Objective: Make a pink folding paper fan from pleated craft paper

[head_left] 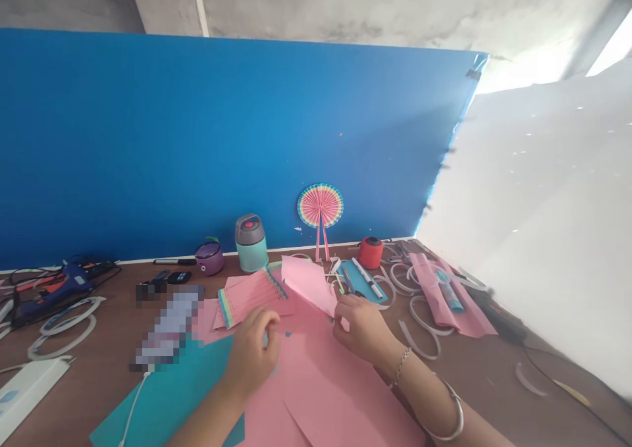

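My right hand [363, 327] pinches the lower right corner of a raised pink paper [309, 281]. My left hand [253, 349] hovers over pink and teal sheets, its fingers loosely curled with a gap to the thumb and nothing visible between them. Left of the raised paper lies a folded pink piece [251, 295] with yellow and blue striped edges. Large pink sheets [336, 394] spread under and between my hands, beside a teal sheet [182, 384]. A round pleated fan [320, 205] with two pink strips stands against the blue board.
At the back stand a purple pot [209, 260], a mint jar [251, 246] and a red container [370, 254]. Scissors [349, 282] and a white marker [366, 277] lie beyond my right hand. White strips and a glue gun [74, 282] are at the sides.
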Tool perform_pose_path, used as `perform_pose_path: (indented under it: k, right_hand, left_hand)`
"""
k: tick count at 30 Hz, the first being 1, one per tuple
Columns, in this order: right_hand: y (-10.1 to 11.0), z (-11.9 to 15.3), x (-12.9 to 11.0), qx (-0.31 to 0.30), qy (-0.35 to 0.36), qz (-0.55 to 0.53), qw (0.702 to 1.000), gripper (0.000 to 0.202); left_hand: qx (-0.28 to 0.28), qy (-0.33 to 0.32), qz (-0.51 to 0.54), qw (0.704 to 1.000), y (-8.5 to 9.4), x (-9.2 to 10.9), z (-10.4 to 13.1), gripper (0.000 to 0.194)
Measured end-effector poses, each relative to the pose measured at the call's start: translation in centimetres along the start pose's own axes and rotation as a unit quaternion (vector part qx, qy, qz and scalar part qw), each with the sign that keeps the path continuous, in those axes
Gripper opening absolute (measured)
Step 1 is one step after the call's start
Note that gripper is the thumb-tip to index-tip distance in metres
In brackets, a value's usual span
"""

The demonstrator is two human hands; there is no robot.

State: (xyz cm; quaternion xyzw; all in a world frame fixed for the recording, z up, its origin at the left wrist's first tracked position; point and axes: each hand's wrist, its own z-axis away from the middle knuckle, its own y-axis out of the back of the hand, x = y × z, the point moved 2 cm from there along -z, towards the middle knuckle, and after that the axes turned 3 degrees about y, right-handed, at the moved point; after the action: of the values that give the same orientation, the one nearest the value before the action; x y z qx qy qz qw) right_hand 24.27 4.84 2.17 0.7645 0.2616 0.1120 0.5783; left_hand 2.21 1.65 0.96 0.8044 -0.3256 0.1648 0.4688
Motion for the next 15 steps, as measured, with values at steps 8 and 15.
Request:
perform_pose_path:
  k: [8, 15]
  right_hand:
    - [-1.9, 0.4, -3.8, -0.004, 0.173, 0.000, 0.985, 0.013]
    - [-1.5, 1.1, -4.7, 0.079, 0.242, -0.019, 0.967, 0.019]
  left_hand:
    - [-0.096, 0.101, 0.136, 0.981, -2.3, 1.9, 1.0, 0.028]
    - [0.016, 0.036, 0.064, 0.997, -1.5, 1.0, 0.7, 0.030]
